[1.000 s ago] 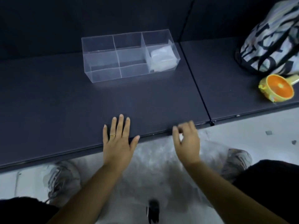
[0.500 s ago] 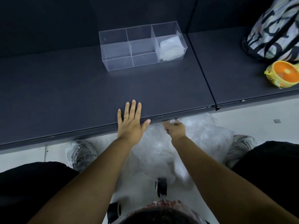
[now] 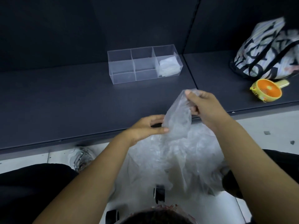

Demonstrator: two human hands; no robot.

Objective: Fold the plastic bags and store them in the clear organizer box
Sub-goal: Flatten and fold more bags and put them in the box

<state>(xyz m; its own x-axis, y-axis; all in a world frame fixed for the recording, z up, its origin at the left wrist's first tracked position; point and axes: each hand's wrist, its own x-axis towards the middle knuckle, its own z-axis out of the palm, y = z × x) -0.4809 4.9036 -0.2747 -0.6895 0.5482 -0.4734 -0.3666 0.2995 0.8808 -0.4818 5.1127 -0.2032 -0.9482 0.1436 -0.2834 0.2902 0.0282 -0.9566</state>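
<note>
A crumpled clear plastic bag [image 3: 177,120] is held up over the front edge of the dark table [image 3: 64,97]. My right hand [image 3: 203,105] grips its top end, fingers curled round the plastic. My left hand [image 3: 147,126] pinches its lower left edge between thumb and fingers. Below them a heap of more clear bags [image 3: 178,162] lies on the floor between my feet. The clear organizer box [image 3: 142,65] stands further back on the table, and a folded white bag [image 3: 169,66] sits in its right compartment. The other compartments look bare.
A patterned tote bag [image 3: 267,50] and an orange hand fan [image 3: 267,92] lie at the table's right end. A seam [image 3: 189,62] splits the tabletop right of the box. My shoe [image 3: 82,157] is on the white floor under the table's edge.
My left hand left the table's edge and took the bag. My right hand came up from the heap, lifting a bag above the table's edge. The view shifted.
</note>
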